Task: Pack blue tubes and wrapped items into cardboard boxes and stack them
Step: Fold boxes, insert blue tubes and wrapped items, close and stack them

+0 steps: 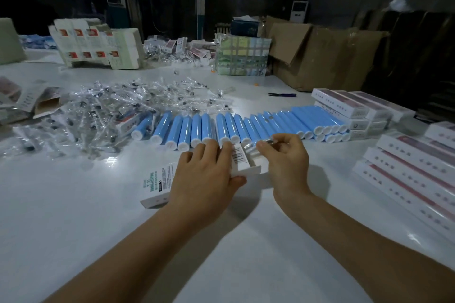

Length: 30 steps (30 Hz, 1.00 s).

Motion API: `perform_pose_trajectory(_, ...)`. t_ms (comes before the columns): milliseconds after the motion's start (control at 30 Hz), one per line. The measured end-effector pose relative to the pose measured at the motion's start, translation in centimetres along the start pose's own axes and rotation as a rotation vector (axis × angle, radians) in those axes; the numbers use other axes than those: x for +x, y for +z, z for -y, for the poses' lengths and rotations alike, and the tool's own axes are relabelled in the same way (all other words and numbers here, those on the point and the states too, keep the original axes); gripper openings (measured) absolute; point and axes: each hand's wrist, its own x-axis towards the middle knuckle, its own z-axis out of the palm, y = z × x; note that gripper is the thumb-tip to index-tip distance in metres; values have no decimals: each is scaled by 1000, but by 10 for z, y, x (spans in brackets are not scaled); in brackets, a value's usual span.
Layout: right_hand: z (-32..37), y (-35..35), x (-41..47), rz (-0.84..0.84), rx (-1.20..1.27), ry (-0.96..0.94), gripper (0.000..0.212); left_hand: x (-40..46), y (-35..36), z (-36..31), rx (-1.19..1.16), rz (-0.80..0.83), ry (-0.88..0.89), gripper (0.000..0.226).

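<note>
Holding a small white printed cardboard box [197, 174] flat on the white table [221, 241], the left hand [209, 174] is gripping it across the top, thumb curled under the near edge by the open end flap. Right hand [286, 155] is pinching a thin clear-wrapped item [264, 142] between thumb and fingertips, right at the box mouth, apparently feeding it in. Can't tell whether a tube is already inside.

Just behind both hands, a row of light blue plastic tubes with white caps [246, 125] is lying side by side, piling two deep toward the right. Left of them, a loose heap of clear-wrapped small parts [110, 110] is spreading across the table. Stacks of closed white-and-red boxes [406, 174] are sitting at the right. Further back, a large brown corrugated carton [317, 56] is standing open.

Risks, as I judge them: the crinkly wrap is likely catching on the flap and bunching, blocking closure; the box is sliding if the left grip is easing; the right wrist is working close to the tube caps and could set them rolling.
</note>
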Motion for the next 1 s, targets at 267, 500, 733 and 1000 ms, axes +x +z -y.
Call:
perform_pose_trajectory(267, -1, 9, -13, 280, -255, -3, 27, 0, -10, 2, -21, -42, -29, 67)
perform_pose_trajectory(500, 15, -9, -21, 126, -153, -127, 31, 2, -13, 13, -27, -64, -113, 68)
perform_pose_trajectory(733, 9, -2, -40, 300, -282, -180, 30, 4, -13, 13, -35, -84, -146, 69)
perform_pose_trajectory(1000, 8, -1, -44, 321, -313, -198, 35, 4, -11, 15, -35, -71, -150, 69)
